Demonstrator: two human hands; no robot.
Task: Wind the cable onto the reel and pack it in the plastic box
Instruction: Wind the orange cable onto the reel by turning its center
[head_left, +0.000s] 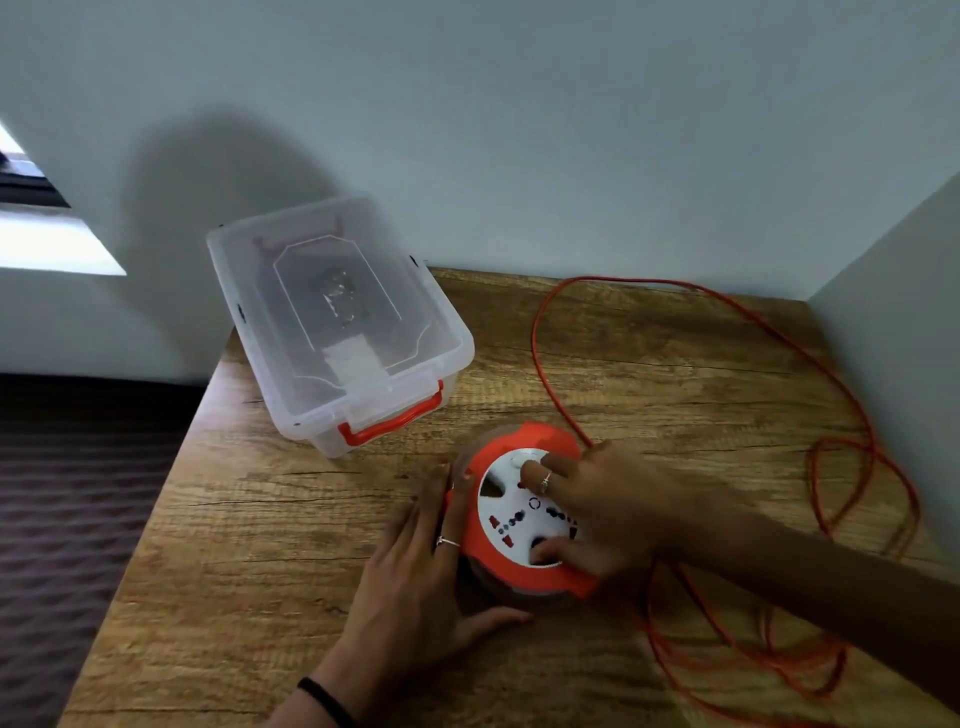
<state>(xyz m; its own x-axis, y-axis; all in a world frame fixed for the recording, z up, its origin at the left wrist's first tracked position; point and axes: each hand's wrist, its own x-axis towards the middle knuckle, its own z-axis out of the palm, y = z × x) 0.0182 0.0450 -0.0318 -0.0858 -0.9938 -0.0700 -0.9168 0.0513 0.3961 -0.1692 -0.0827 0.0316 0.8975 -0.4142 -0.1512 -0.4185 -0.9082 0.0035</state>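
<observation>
Left hand (415, 566) nearest, flat and spread against the reel's (524, 512) left side. Right hand (597, 512) on top, fingers splayed, thumb in a round recess of the white socket face; probably no pinch. Round orange plastic reel, near-centre on woodgrain bench (208, 571). Thin orange cable (540, 338) loops loosely right and far. Clear lidded plastic box (337, 322), orange latch, far left.

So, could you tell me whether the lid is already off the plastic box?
No, the clear lid sits closed on the plastic box, with its red latch at the near end.
</observation>
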